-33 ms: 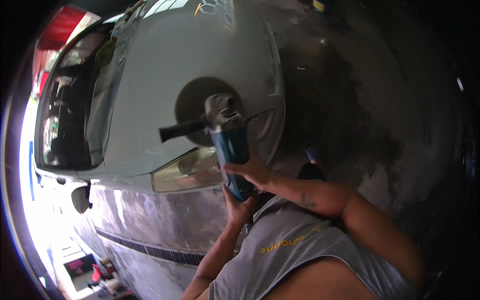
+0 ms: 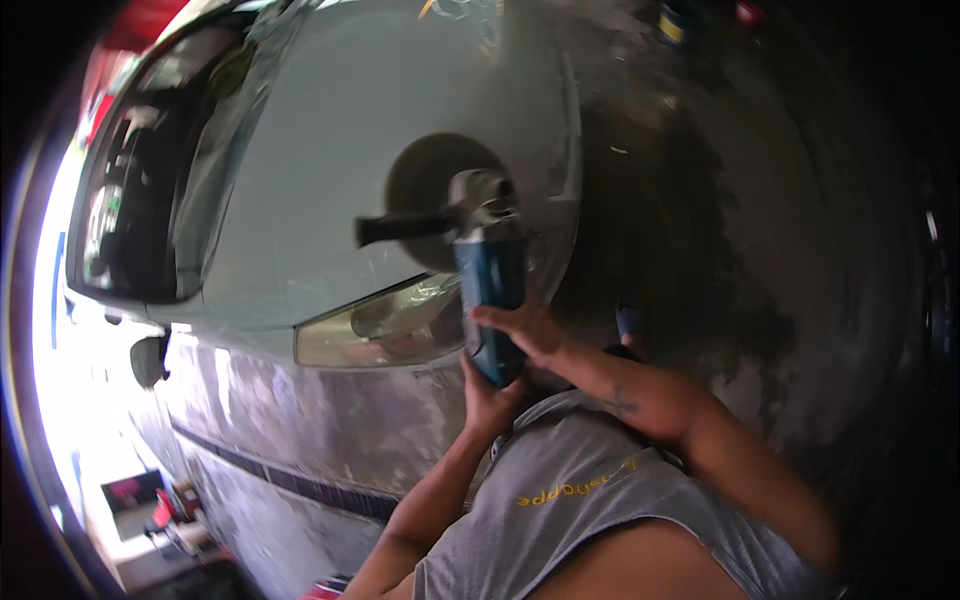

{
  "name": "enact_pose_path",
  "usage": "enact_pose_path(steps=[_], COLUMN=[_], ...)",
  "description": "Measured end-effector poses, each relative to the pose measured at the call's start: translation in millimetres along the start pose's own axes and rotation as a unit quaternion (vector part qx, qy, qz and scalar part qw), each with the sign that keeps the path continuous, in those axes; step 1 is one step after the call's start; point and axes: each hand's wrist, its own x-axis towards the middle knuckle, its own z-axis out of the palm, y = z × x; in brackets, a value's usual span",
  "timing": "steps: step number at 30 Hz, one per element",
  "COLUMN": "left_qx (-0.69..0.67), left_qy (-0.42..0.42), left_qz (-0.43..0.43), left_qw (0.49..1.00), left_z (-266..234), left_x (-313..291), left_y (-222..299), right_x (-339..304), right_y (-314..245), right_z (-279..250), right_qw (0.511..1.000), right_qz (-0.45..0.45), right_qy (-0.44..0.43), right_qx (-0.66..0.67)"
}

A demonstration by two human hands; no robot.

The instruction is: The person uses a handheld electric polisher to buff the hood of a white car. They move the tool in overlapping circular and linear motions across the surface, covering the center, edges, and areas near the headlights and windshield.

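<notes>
Both my hands grip a rotary polisher (image 2: pixel 492 270) with a teal body, a metal gear head and a black side handle. My right hand (image 2: pixel 530 330) wraps round the middle of the body. Nearer to me, my left hand (image 2: pixel 493 398) holds its rear end. The blurred, dark round pad (image 2: pixel 425 175) lies over the pale car hood (image 2: pixel 310 180), just beyond the headlight (image 2: pixel 385 325). Whether its whole face touches the paint I cannot tell. Nobody grips the side handle, which points left.
The windshield (image 2: pixel 215 190) and a side mirror (image 2: pixel 150 360) are at the left. A slotted drain (image 2: pixel 280 480) crosses the concrete floor (image 2: pixel 330 420). A dark container with a yellow band (image 2: pixel 672 25) stands at the far right. Small items, some red, sit at the lower left.
The polisher has moved right across the hood, toward the car's front edge. Both hands keep their grip. The whole view has shifted slightly.
</notes>
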Motion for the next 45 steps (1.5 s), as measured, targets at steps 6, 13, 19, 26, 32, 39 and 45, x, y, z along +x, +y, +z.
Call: enact_pose_path(steps=[6, 13, 19, 26, 32, 39, 45], left_qx=[-0.039, 0.397, 0.491, 0.295, 0.252, 0.281, 0.347], left_qy=[0.058, 0.234, 0.114, 0.140, 0.246, 0.221, 0.030], left_qz=[0.009, 0.288, 0.010, -0.133, -0.104, -0.050, -0.093], left_qw=[0.998, 0.840, 0.863, 0.936, 0.930, 0.933, 0.933], left_z=[170, 160, 104, 51, -50, 0, 114], left_x=[35, 16, 29, -22, -59, -42, 9], left_y=[38, 116, 152, 106, 97, 54, 39], right_x=[49, 83, 54, 45, 47, 41, 15], right_y=[-65, -126, -85, -93, -70, -59, -35], right_z=[-137, -229, -254, -161, -39, -105, -273], right_qw=[0.994, 0.951, 0.915, 0.776, 0.739, 0.764, 0.862], right_qz=[0.084, 0.110, 0.092, 0.123, 0.121, 0.069, 0.114], right_qy=[-0.048, -0.186, -0.236, -0.335, -0.384, -0.355, -0.260], right_qx=[-0.045, -0.220, -0.315, -0.520, -0.541, -0.534, -0.420])
